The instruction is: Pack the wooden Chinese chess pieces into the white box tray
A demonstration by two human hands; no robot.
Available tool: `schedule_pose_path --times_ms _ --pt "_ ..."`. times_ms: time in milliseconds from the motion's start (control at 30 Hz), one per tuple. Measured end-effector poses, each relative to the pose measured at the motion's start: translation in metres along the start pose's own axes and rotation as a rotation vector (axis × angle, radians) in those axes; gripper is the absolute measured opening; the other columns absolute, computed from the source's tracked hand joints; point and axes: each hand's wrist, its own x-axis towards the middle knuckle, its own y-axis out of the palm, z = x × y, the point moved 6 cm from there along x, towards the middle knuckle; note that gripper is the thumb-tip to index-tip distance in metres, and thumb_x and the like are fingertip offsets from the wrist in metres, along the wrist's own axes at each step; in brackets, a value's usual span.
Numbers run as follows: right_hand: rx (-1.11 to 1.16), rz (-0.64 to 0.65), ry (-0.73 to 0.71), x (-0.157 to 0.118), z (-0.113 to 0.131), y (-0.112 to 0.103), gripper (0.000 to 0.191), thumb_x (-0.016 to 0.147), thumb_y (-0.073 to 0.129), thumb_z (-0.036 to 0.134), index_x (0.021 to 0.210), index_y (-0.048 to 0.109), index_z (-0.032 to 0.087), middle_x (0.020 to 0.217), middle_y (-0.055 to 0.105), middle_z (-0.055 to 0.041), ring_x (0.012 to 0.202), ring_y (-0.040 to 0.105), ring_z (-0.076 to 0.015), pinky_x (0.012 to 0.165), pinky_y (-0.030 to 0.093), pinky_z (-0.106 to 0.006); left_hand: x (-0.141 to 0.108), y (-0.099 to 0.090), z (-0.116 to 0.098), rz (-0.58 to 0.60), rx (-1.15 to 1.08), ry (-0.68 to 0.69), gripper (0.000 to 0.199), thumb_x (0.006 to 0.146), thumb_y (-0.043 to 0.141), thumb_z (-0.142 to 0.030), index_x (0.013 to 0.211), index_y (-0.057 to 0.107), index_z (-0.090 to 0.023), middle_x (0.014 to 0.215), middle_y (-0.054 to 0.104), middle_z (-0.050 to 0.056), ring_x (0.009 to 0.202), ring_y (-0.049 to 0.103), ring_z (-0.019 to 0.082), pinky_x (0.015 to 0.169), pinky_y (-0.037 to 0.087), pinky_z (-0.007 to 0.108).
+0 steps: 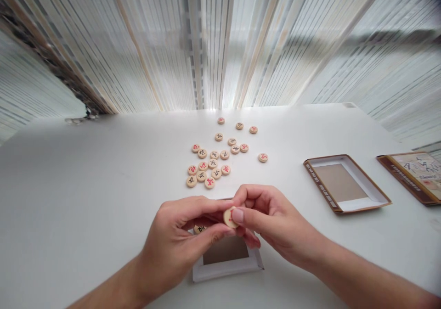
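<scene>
Over a shallow white box tray (227,267), my two hands meet at one round wooden Chinese chess piece (228,217) with a red character. The thumb of my right hand (272,215) presses on its face, the other fingers curled behind. My left hand (182,226) pinches the same piece by its edge between thumb and fingers. A piece with a black character (199,229) shows through the gap in my left hand; I cannot tell whether it lies in the tray or in the hand. The tray's far side is hidden by my hands.
Several chess pieces, red and black (212,163), lie scattered face up on the white table (103,185) beyond my hands. To the right lie an open brown-edged box part (365,203) and a printed box lid (423,169). A striped curtain (220,42) hangs behind the table.
</scene>
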Motion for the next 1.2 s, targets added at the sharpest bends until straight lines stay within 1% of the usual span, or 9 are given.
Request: schedule_pose_path --times_ms 167,233,333,500,633,733,867,1067,1200 --pt "0.017 0.000 0.028 -0.001 -0.001 0.000 0.035 0.065 0.103 0.014 0.080 0.071 0.014 0.063 0.068 0.0041 0.051 0.052 -0.0039 0.047 0.043 -0.011 0.001 -0.003 -0.004 -0.036 0.059 0.052 0.050 0.087 0.081 0.004 0.121 0.086 -0.033 0.105 0.089 -0.001 0.088 0.085 0.013 0.082 0.066 0.013" --pt "0.004 -0.023 0.048 -0.001 -0.002 0.000 0.038 0.062 0.104 0.014 0.078 0.070 0.014 0.062 0.067 0.0041 0.051 0.052 -0.0042 0.047 0.042 -0.011 0.001 -0.004 -0.007 -0.045 0.117 0.089 0.051 0.085 0.081 0.006 0.120 0.086 -0.031 0.103 0.089 0.000 0.086 0.085 0.013 0.080 0.066 0.013" --pt "-0.013 -0.034 0.054 -0.001 -0.001 0.000 0.037 0.064 0.104 0.019 0.076 0.069 0.014 0.060 0.068 0.0027 0.050 0.053 -0.0050 0.046 0.041 -0.012 0.000 -0.003 -0.008 -0.037 0.139 0.098 0.050 0.085 0.081 0.006 0.121 0.086 -0.029 0.102 0.089 0.001 0.085 0.084 0.013 0.080 0.066 0.013" --pt "-0.023 -0.032 0.023 -0.001 0.004 0.002 0.034 0.072 0.100 0.024 0.076 0.068 0.014 0.061 0.068 0.0021 0.049 0.054 -0.0061 0.047 0.044 -0.015 0.001 0.003 -0.001 0.033 -0.043 -0.047 0.043 0.094 0.078 -0.004 0.128 0.083 -0.029 0.107 0.089 0.003 0.091 0.086 0.018 0.085 0.069 0.021" --pt "-0.034 -0.016 -0.003 -0.001 0.006 0.002 0.032 0.073 0.100 0.027 0.082 0.073 0.013 0.066 0.070 0.0011 0.052 0.056 -0.0066 0.052 0.048 -0.017 0.000 0.003 0.007 0.011 -0.191 -0.174 0.038 0.099 0.075 -0.008 0.128 0.083 -0.030 0.111 0.088 0.004 0.095 0.087 0.023 0.089 0.071 0.029" --pt "-0.059 -0.007 -0.019 -0.002 0.006 0.000 0.033 0.077 0.099 0.034 0.087 0.075 0.013 0.067 0.070 0.0012 0.054 0.058 -0.0069 0.055 0.049 -0.018 0.000 0.002 0.008 -0.017 -0.223 -0.207 0.037 0.096 0.079 -0.008 0.123 0.085 -0.031 0.107 0.089 0.002 0.095 0.087 0.020 0.089 0.070 0.023" --pt "-0.089 0.006 -0.032 -0.002 0.005 -0.001 0.036 0.081 0.096 0.042 0.088 0.074 0.013 0.066 0.070 0.0009 0.054 0.059 -0.0070 0.055 0.049 -0.018 0.002 -0.001 0.006 -0.057 -0.209 -0.186 0.036 0.092 0.083 -0.007 0.119 0.087 -0.031 0.103 0.089 0.001 0.092 0.087 0.016 0.086 0.067 0.014" --pt "-0.055 -0.019 -0.012 -0.001 0.005 0.000 0.031 0.076 0.099 0.031 0.083 0.074 0.014 0.063 0.068 0.0021 0.052 0.057 -0.0079 0.052 0.049 -0.020 0.003 0.001 0.004 -0.036 -0.175 -0.148 0.037 0.092 0.083 -0.008 0.121 0.086 -0.030 0.104 0.089 0.003 0.089 0.087 0.019 0.084 0.069 0.019" --pt "-0.051 -0.023 -0.005 -0.001 0.005 0.000 0.030 0.076 0.099 0.030 0.084 0.074 0.014 0.064 0.069 0.0013 0.051 0.058 -0.0084 0.052 0.049 -0.020 0.003 -0.002 0.002 -0.056 -0.122 -0.142 0.038 0.091 0.083 -0.007 0.120 0.087 -0.030 0.104 0.089 0.002 0.090 0.087 0.019 0.084 0.069 0.018"
